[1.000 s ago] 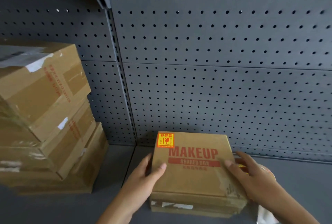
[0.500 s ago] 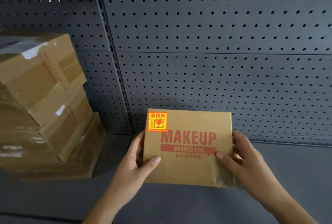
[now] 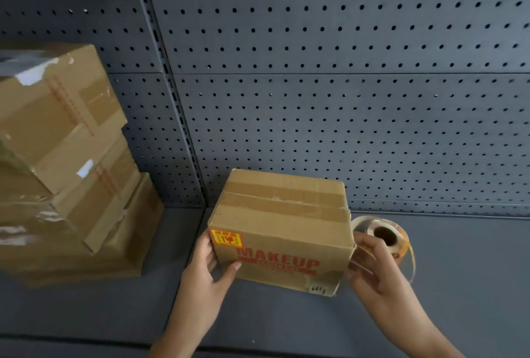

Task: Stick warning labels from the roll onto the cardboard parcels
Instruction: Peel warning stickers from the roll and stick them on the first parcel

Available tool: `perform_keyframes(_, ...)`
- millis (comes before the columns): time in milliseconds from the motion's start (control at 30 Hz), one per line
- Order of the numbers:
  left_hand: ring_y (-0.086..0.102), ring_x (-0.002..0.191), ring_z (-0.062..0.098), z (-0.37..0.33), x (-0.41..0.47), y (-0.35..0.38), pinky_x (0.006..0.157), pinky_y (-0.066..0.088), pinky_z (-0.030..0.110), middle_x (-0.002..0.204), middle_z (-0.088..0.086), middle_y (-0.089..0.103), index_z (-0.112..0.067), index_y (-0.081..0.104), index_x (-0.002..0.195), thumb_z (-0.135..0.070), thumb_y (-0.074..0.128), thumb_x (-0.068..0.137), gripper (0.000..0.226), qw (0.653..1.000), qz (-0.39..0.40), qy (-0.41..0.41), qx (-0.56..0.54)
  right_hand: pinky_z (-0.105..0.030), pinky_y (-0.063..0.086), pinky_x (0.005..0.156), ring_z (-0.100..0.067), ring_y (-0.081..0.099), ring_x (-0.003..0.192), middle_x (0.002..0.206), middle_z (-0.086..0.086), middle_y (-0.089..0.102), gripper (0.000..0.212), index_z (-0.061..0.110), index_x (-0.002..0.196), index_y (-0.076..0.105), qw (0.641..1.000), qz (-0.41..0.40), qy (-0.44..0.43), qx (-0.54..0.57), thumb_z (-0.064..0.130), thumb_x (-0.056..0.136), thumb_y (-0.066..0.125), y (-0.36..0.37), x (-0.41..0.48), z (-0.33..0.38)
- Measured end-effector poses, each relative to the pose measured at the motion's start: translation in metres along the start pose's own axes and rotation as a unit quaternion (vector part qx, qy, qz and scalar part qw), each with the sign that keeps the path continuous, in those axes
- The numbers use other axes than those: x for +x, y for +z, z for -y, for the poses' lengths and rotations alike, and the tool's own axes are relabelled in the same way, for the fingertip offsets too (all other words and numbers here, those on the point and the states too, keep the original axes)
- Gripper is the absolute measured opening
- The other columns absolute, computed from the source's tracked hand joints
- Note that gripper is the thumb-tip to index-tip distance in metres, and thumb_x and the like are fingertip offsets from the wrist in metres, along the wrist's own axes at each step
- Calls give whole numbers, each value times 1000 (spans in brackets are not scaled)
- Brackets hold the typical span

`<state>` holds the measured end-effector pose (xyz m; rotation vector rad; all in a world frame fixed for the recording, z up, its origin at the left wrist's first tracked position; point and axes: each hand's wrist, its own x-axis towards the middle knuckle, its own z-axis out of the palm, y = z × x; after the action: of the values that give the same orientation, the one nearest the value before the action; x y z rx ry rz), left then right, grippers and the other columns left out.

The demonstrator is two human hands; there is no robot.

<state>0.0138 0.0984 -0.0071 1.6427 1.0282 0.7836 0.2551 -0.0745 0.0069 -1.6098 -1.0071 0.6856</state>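
Observation:
A cardboard parcel point(image 3: 282, 231) printed MAKEUP stands on the grey shelf, its taped side up and the printed face toward me. An orange-and-yellow warning label point(image 3: 226, 238) sits on that face's top left corner. My left hand point(image 3: 208, 274) grips the parcel's lower left corner, thumb on the printed face. My right hand point(image 3: 378, 268) is blurred at the parcel's right side, fingers spread against it and in front of the roll of labels point(image 3: 385, 232). The roll lies on the shelf just right of the parcel, with a loose strip curling off it.
A leaning stack of three taped cardboard parcels point(image 3: 63, 162) fills the left of the grey shelf point(image 3: 464, 286). A perforated grey back panel point(image 3: 344, 99) rises right behind the parcel. The shelf's front edge runs just below my wrists.
The parcel has tipped toward me, so its taped side now faces up and the printed face points forward. The roll of labels has come into view behind my right hand.

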Motion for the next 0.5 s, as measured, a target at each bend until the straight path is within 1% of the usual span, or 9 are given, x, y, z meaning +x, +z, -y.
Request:
perform_keyframes(67,59,112,-14,2,-5,4,89,48,6,120,-31,63,-42,42,137,2,71,89,72,999,-29,-5,-21,-13,48,98,-8,58,129,129,13,65,62,20,126,53,1000,12,-12,5,-28,88,42,-4,-2,0)
perform_keyframes(133,61,112,0,7,-12,8,92,50,17,122,-18,56,-31,45,139,-1,74,87,66,992,-124,8,-4,-15,49,98,-14,60,128,127,7,67,57,13,124,58,999,-12,-16,33,-29,90,40,-10,1,2)
perform_keyframes(167,61,108,8,10,-16,10,90,51,19,118,-12,53,-28,47,134,-1,75,86,61,983,-178,29,23,-16,52,95,-17,62,126,125,4,68,51,11,121,60,998,-33,-11,53,-27,92,43,-14,5,6)
perform_keyframes(200,60,104,12,12,-23,13,88,51,19,113,-11,51,-29,50,126,0,75,85,56,973,-219,54,42,-18,54,93,-19,64,122,123,0,68,43,11,118,62,995,-56,0,80,-21,94,46,-17,12,12)
perform_keyframes(233,60,102,13,12,-31,16,86,51,17,110,-14,51,-33,52,119,1,75,85,53,967,-239,75,46,-22,57,92,-21,66,118,121,-4,69,36,14,116,65,992,-76,14,101,-13,97,50,-19,19,19)
perform_keyframes(300,61,104,8,10,-48,26,87,49,11,110,-22,52,-40,54,115,-3,71,87,50,967,-230,104,43,-33,55,98,-19,67,115,120,-1,72,30,25,115,68,987,-102,55,112,4,101,54,-22,39,32)
perform_keyframes(367,60,113,-1,3,-64,38,91,45,6,120,-27,55,-43,56,122,-21,64,90,40,977,-179,110,40,-42,47,109,-16,66,119,126,3,71,28,29,120,69,981,-101,79,147,15,103,50,-22,59,40)
perform_keyframes(433,52,126,-8,-3,-74,48,98,42,6,137,-30,52,-44,54,134,-36,54,97,38,988,-113,100,23,-41,43,114,-12,64,121,128,6,70,30,28,126,66,978,-79,90,171,24,106,45,-18,74,46)
perform_keyframes(500,42,137,-10,-8,-78,55,107,40,11,148,-34,44,-44,47,143,-45,49,97,46,994,-58,95,3,-39,41,114,-8,65,119,124,8,72,34,28,128,66,980,-43,99,165,32,108,39,-12,79,52)
